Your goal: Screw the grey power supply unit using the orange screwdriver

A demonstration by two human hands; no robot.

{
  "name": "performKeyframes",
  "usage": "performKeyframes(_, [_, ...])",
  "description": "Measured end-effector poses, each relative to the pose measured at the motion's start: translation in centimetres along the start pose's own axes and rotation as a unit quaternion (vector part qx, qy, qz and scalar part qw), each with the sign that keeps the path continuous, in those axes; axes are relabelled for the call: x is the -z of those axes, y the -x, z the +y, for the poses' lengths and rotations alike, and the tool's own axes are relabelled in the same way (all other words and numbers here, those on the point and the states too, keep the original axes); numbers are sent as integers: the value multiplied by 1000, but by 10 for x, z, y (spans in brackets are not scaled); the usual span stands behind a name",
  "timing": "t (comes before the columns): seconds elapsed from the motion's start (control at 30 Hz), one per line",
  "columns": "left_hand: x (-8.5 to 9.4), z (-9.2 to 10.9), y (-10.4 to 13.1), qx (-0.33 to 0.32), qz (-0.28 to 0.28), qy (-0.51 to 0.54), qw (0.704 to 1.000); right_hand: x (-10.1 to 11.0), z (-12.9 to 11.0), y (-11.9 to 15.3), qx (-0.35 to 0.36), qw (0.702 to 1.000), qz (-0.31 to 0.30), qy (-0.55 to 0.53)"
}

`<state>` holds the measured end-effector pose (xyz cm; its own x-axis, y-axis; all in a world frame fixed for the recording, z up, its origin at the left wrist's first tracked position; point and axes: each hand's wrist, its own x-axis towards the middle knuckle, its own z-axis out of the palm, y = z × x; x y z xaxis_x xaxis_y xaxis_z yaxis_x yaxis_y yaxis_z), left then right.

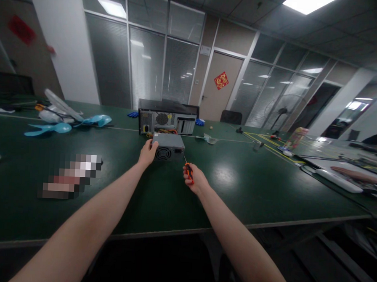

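A grey computer power supply rests on the green table, its fan grille and socket facing me. My left hand grips its left end, thumb on the top. In my right hand is a screwdriver with an orange and black handle, fingers wrapped round it. The thin shaft points up and left to the right edge of the power supply's near face; whether the tip touches cannot be made out. Right behind stands a black computer case, lying on its side with its back panel towards me. Coloured cables show between the two.
Light blue fan blades and white fan parts lie at the left of the green table. A blurred-out object lies nearer. Blue gloves sit beside the case. Another person's arm rests at the far right.
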<state>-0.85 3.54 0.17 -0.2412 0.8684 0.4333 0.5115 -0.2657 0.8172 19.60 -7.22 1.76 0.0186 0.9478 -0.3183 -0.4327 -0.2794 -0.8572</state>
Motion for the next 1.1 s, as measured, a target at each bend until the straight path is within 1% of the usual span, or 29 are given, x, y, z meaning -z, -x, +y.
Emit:
performKeyframes(0.2, [-2, -3, -2, -20, 9, 3, 1000, -1, 2, -1, 30, 999, 13, -3])
performKeyframes(0.4, [-2, -4, -3, -17, 5, 2, 1000, -1, 4, -1, 37, 999, 10, 5])
performKeyframes(0.7, [0, 0, -1, 0, 1, 0, 1000, -6, 3, 5, 39, 999, 18, 23])
performKeyframes(0.83, [1, 3, -1, 1, -1, -5, 1000, -7, 2, 2, 25, 999, 24, 40])
performKeyframes(0.97, [2, 3, 0, 4, -1, -8, 1000, -7, 3, -3, 10, 997, 47, 66])
performKeyframes(1.1, [1, 1, -1, -9, 0, -2, 1000, -8, 3, 1, 23, 996, 43, 70])
